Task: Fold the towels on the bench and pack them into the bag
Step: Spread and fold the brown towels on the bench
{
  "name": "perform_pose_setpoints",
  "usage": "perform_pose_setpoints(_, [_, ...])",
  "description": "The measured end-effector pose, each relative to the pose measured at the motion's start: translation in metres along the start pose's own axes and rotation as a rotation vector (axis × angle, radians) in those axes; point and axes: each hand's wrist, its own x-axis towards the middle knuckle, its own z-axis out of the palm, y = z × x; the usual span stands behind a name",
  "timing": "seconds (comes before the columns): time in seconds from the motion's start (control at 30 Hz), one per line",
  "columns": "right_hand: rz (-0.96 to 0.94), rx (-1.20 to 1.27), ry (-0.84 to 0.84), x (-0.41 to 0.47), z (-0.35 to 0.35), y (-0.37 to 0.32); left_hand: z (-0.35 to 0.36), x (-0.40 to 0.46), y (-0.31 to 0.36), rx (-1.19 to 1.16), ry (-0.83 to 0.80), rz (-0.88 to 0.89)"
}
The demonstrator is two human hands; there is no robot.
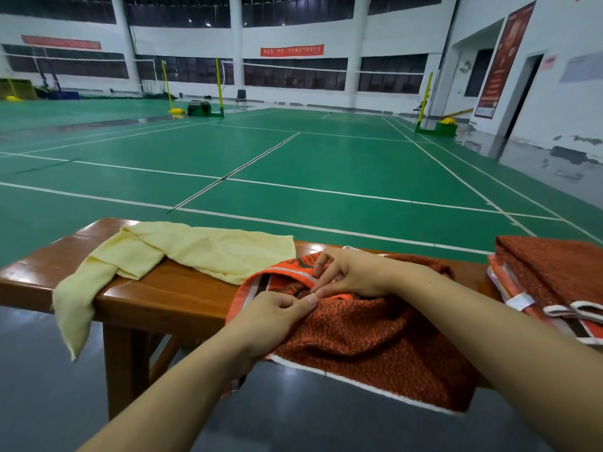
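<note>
Both hands pinch orange towel [368, 334] hem: left hand [270, 318] fingers at near side, right hand [349, 275] fingers above. Towel bunched, draping over tabletop [169, 288] near edge; long axis unclear.

One head-worn wide-angle view looks forward and down from close above the hands [313, 295], the tabletop [169, 288] just beneath and beside them, the green court floor [326, 164] stretching far beyond them
</note>
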Motion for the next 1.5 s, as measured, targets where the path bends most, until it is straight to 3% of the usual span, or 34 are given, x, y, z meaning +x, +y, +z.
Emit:
perform_pose_setpoints(0.27, [-0.035, -0.082, 0.17, 0.002, 0.008, 0.004, 0.002, -0.005, 0.004, 0.002, 0.008, -0.007])
perform_pose_setpoints(0.5, [0.082, -0.203, 0.377, 0.01, -0.02, 0.002, -0.004, -0.013, 0.011, -0.089, -0.014, 0.001])
perform_pose_setpoints(0.73, [0.159, -0.188, 0.625, 0.049, -0.036, -0.007, -0.027, -0.024, 0.023, -0.078, 0.123, 0.107])
perform_pose_setpoints(0.87, [0.163, -0.14, 0.68, 0.071, -0.04, -0.002, -0.048, -0.028, 0.018, 0.127, 0.225, 0.116])
perform_pose_setpoints(1.0, [0.151, -0.168, 0.669, 0.095, -0.043, 0.009, -0.066, -0.031, 0.013, 0.208, 0.261, 0.078])
perform_pose_setpoints(1.17, [0.148, -0.244, 0.561, 0.128, -0.028, 0.027, -0.084, -0.019, 0.005, 0.347, 0.424, 0.056])
perform_pose_setpoints(1.27, [0.211, -0.229, 0.527, 0.147, -0.015, 0.037, -0.083, -0.006, -0.002, 0.437, 0.443, 0.017])
perform_pose_setpoints(1.5, [0.347, -0.185, 0.422, 0.166, 0.012, 0.06, -0.081, 0.015, -0.006, 0.752, 0.652, -0.038])
